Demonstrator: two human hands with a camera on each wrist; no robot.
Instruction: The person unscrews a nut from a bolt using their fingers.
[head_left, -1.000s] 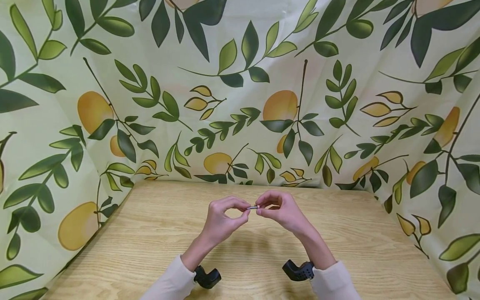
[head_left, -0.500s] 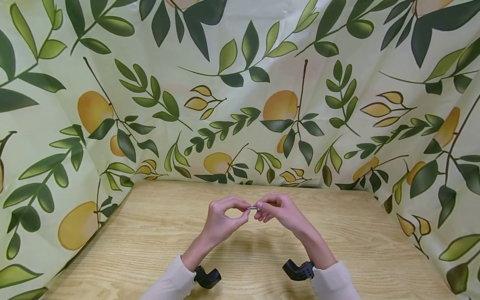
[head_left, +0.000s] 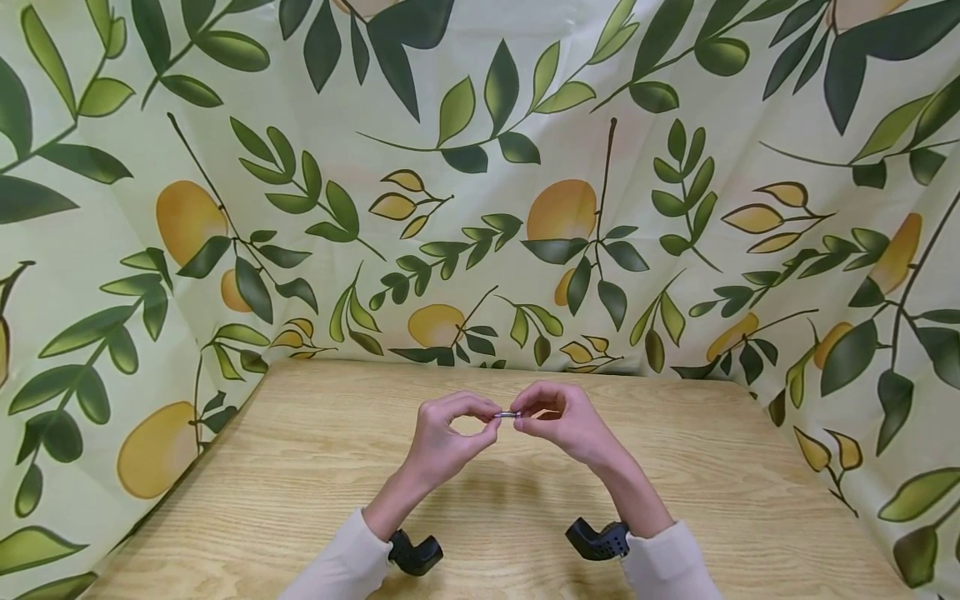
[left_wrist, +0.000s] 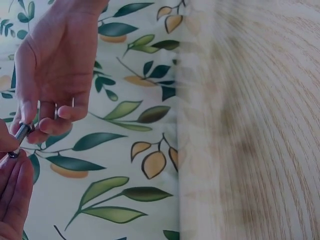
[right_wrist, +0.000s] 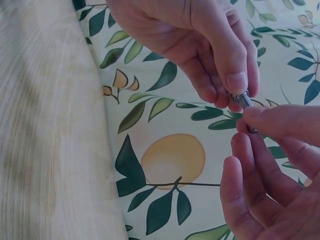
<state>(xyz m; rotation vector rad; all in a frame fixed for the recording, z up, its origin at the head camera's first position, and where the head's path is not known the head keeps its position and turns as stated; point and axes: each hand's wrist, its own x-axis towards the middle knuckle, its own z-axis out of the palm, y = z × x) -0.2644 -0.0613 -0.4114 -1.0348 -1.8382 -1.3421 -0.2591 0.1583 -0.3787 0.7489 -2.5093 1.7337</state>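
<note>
A small silvery metal bolt (head_left: 507, 414) is held level in the air between my two hands, over the far part of the table. With thumb and forefinger my left hand (head_left: 438, 444) pinches its left end. The thumb and fingers of my right hand (head_left: 573, 425) grip the other end. Threads show along the bolt (left_wrist: 22, 133) in the left wrist view, with a wider collar at the right hand's fingertips. In the right wrist view the threaded bolt (right_wrist: 245, 101) is partly hidden by fingers of both hands.
Beneath the hands spreads a light wood-grain table (head_left: 337, 483). A cloth printed with leaves and fruit (head_left: 480, 192) stands behind it and along both sides. Each wrist wears a black camera mount, the left mount (head_left: 416, 554) and the right mount (head_left: 596, 540).
The right thumb rolled up over the bolt's end half a second ago, fingers dropping lower; now thumb and fingers are back about where they began. The left hand holds still.
</note>
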